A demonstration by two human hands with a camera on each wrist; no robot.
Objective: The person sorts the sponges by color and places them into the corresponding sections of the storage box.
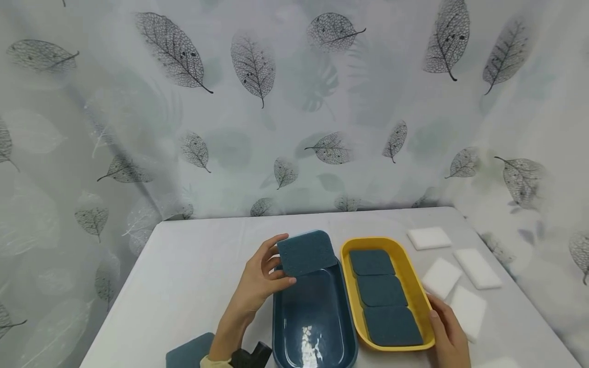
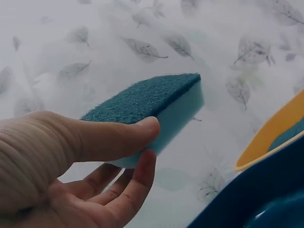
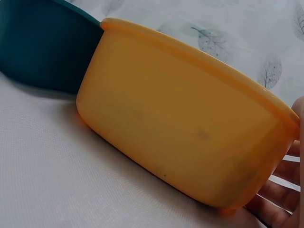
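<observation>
My left hand (image 1: 263,273) pinches a scouring sponge (image 1: 307,253) between thumb and fingers, above the far end of a dark blue tub (image 1: 307,312). In the left wrist view the sponge (image 2: 147,102) has a dark teal scouring face and pale blue foam; the thumb lies along its edge. To the right stands a yellow tub (image 1: 414,301) with three teal-faced sponges (image 1: 382,290) in a row inside. My right hand (image 1: 448,329) rests against that tub's right side near the close corner. In the right wrist view its fingers (image 3: 280,192) touch the yellow tub's outer wall (image 3: 180,118).
Several white sponges (image 1: 477,268) lie on the table right of the yellow tub. Another teal sponge (image 1: 189,352) lies beside my left forearm. The white-covered table (image 1: 184,276) ends at a leaf-patterned curtain (image 1: 294,102) behind.
</observation>
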